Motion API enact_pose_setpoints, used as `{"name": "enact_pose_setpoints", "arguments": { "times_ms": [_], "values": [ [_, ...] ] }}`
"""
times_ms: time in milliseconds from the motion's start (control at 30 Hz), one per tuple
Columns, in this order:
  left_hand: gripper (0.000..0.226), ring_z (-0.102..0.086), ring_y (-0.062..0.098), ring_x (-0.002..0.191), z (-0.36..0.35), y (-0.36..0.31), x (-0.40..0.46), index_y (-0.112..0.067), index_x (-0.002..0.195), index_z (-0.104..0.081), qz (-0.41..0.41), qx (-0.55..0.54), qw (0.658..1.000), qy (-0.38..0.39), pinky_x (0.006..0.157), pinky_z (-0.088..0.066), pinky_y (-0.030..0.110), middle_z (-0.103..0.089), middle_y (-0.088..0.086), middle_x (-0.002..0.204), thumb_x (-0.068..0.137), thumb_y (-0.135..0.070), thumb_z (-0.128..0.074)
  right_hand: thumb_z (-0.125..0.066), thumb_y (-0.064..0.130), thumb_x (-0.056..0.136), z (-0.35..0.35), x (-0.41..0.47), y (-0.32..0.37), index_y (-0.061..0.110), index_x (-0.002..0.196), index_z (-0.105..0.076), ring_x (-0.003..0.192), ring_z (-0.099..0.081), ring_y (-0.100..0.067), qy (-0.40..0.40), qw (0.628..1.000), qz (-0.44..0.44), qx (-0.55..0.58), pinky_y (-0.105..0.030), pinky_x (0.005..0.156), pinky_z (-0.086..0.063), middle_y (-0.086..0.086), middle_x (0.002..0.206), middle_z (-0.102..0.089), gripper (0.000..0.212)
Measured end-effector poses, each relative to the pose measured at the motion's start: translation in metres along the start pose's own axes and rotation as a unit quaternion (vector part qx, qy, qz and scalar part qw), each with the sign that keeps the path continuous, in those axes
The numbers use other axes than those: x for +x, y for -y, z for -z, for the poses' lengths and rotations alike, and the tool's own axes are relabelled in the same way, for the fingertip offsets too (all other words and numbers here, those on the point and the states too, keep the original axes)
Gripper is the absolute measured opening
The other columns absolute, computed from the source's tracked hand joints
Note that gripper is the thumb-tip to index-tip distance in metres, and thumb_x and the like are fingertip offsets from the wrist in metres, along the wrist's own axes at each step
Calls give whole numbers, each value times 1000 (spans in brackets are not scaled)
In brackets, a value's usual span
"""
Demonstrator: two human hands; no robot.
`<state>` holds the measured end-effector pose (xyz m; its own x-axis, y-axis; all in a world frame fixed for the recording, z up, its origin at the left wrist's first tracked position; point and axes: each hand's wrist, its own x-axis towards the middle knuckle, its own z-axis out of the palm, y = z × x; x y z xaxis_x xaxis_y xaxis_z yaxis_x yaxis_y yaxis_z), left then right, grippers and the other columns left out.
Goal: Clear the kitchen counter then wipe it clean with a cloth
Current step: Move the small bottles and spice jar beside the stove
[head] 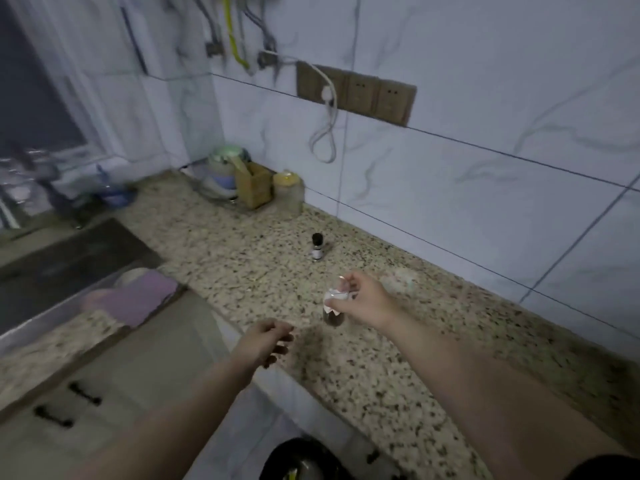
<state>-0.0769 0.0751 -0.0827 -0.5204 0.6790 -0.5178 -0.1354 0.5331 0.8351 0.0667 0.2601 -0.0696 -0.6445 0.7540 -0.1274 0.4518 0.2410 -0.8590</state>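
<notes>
Right hand [360, 301] grip pinches the small clear glass jar [333, 311] by its top (contents dark), so lift straight up, clear of the speckled granite bench [398, 375] below.

Open run of speckled granite counter [242, 271] between the sink edge and the tiled back wall. Lone obstacle mid-counter: small dark-capped bottle with white label [316, 247], upright, near the wall. Back corner blocked by a cluster: green-lidded round container [225, 164], tan wooden box [252, 184], yellow-lidded clear jar [288, 191], all just beside each other. Looped white power cord [325, 133] hangs on the wall above the counter. Right stretch of counter open.
</notes>
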Motion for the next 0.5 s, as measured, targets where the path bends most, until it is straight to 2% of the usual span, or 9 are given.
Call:
{"name": "enact_pose_setpoints", "arguments": {
  "times_ms": [100,200,300,400,433,500],
  "values": [
    [11,-59,11,61,83,35,-43,-17,90,-64,-11,-37,999,-38,54,-38,20,-68,-1,85,95,-27,-63,-89,23,68,-83,-16,56,10,98,-59,86,-57,-15,60,997,45,-10,-29,80,-47,-3,93,-61,44],
    [8,-57,9,62,168,73,-87,-19,94,-65,-15,-64,994,-87,55,-39,18,-67,-4,85,96,-25,-61,-90,29,66,-168,-31,118,17,89,-60,78,-58,-11,120,987,102,-36,-22,70,-44,3,83,-61,40],
    [6,-58,9,63,249,110,-136,-20,92,-66,-20,-78,986,-144,58,-39,19,-67,-4,84,94,-19,-61,-91,32,64,-254,-52,181,20,84,-61,74,-58,-9,175,973,148,-38,-22,68,-44,3,81,-63,38],
    [15,-58,10,63,319,144,-184,-13,104,-67,-26,-110,972,-205,58,-43,20,-65,0,85,90,-18,-67,-91,30,65,-335,-83,242,18,86,-60,71,-55,-6,240,950,194,-40,-19,68,-43,6,79,-61,39],
    [20,-59,10,67,338,154,-199,-13,107,-66,-30,-121,967,-220,60,-46,20,-66,0,88,89,-21,-70,-91,30,65,-359,-94,260,21,85,-59,71,-55,-4,258,941,213,-40,-16,67,-43,8,78,-60,39],
    [33,-65,11,88,374,177,-230,-21,115,-65,-38,-128,958,-253,72,-50,24,-68,-4,104,85,-27,-75,-91,34,65,-407,-116,296,25,82,-59,72,-56,-2,296,922,248,-40,-14,67,-43,8,80,-62,38]
  ]
}}
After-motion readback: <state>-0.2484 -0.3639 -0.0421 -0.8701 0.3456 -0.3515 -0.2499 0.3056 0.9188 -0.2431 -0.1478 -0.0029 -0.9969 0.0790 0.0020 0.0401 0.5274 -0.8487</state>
